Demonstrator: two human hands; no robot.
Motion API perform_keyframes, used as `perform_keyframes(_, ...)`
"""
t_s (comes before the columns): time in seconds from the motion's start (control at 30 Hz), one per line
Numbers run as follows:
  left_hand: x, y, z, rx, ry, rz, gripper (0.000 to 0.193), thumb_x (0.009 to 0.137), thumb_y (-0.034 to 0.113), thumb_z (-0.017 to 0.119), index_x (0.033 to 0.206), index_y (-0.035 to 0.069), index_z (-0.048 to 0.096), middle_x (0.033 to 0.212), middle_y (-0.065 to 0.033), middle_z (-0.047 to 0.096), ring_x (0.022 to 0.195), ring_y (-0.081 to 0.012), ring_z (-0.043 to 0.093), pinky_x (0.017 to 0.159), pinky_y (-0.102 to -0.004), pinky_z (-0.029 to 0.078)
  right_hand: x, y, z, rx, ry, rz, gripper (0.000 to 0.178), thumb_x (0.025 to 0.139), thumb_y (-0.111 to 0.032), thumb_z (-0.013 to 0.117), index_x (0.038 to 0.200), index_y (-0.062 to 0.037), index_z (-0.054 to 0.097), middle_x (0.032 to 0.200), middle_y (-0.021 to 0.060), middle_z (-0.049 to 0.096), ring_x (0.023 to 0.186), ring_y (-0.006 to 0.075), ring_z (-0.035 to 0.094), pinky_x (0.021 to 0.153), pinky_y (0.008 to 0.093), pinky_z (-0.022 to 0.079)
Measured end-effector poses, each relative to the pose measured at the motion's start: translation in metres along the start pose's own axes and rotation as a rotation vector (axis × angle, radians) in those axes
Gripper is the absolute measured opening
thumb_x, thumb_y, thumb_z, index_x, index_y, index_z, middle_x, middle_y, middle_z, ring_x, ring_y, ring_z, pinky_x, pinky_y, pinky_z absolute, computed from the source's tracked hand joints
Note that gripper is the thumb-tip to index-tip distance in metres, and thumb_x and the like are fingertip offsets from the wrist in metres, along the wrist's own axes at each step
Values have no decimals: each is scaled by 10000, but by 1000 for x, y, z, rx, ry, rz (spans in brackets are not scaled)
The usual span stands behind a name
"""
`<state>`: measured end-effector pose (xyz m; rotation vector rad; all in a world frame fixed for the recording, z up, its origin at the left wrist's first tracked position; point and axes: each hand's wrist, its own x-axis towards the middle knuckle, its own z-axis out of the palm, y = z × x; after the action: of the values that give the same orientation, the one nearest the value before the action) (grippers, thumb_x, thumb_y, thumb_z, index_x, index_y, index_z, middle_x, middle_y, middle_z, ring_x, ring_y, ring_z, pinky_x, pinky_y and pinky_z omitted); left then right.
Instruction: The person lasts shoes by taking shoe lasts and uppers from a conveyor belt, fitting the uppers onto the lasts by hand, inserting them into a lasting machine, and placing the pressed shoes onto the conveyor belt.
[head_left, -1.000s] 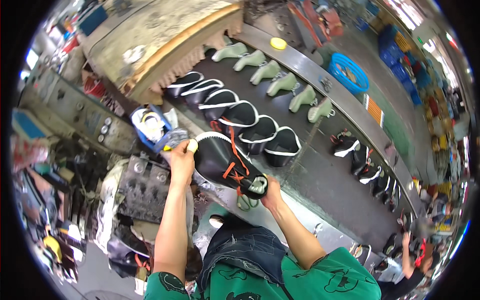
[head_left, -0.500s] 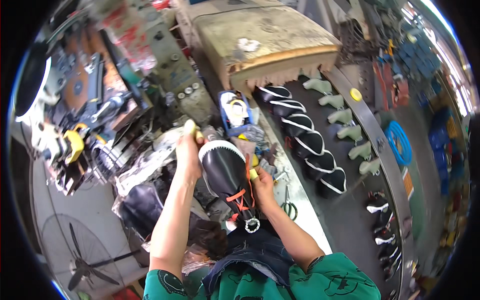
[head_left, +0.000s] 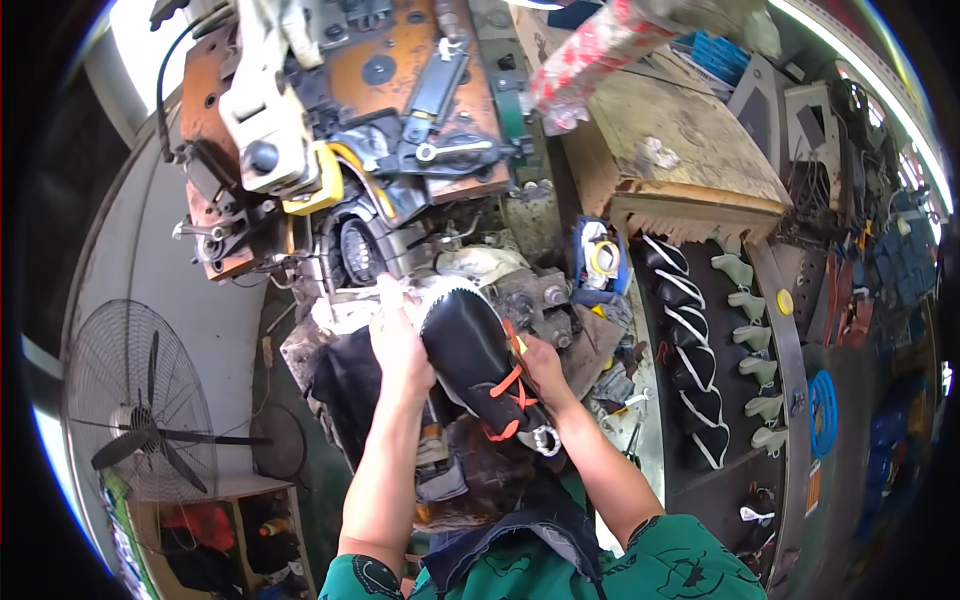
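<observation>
A black shoe upper (head_left: 465,340) with a white stitched edge around its toe and orange laces is held between my hands, toe pointing away from me. My left hand (head_left: 398,345) grips its left side near the toe. On the other side, my right hand (head_left: 543,368) holds the edge by the laces, a yellow cover showing on a finger. A metal ring-like part (head_left: 541,440) shows at the heel end. Just beyond the toe stands a machine with a round ribbed part (head_left: 360,250) and a yellow block (head_left: 318,182).
A conveyor at the right carries a row of black shoe uppers with white edges (head_left: 690,345) and several grey-green shoe lasts (head_left: 755,338). A wooden box-like cover (head_left: 690,130) spans it. A blue basket (head_left: 620,268) stands beside it. A caged fan (head_left: 145,420) is at the left.
My view has swung left, bringing the machine in front of me. Both hands have carried the shoe upper round to face it, keeping their hold.
</observation>
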<state>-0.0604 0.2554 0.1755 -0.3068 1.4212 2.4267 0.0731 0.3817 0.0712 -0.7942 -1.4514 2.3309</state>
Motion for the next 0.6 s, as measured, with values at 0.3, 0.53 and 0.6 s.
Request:
perform_keyframes(0.3, 57, 47, -63, 380, -52, 180, 505, 964, 475, 505, 724, 36, 572, 614, 24, 469, 528, -55, 386, 478, -233, 303, 19, 2, 59, -47, -74, -30, 149, 964, -141, 551, 980, 5, 581, 867, 23, 637, 749, 64, 593, 680, 218, 498)
perform_keyframes(0.53, 80, 50, -65, 330, -48, 114, 495, 939, 430, 590, 602, 112, 417, 552, 56, 375, 503, -50, 315, 462, -269, 258, 25, 4, 76, -164, -101, -33, 123, 956, -99, 529, 976, 5, 590, 868, 23, 641, 741, 62, 587, 673, 213, 493)
perform_keyframes(0.6, 91, 53, -68, 172, -57, -68, 512, 943, 474, 559, 601, 113, 436, 540, 50, 415, 449, -66, 340, 431, -265, 256, 27, 2, 82, -95, -142, 3, 126, 959, -87, 510, 979, 8, 589, 879, 33, 648, 745, 68, 601, 676, 213, 499)
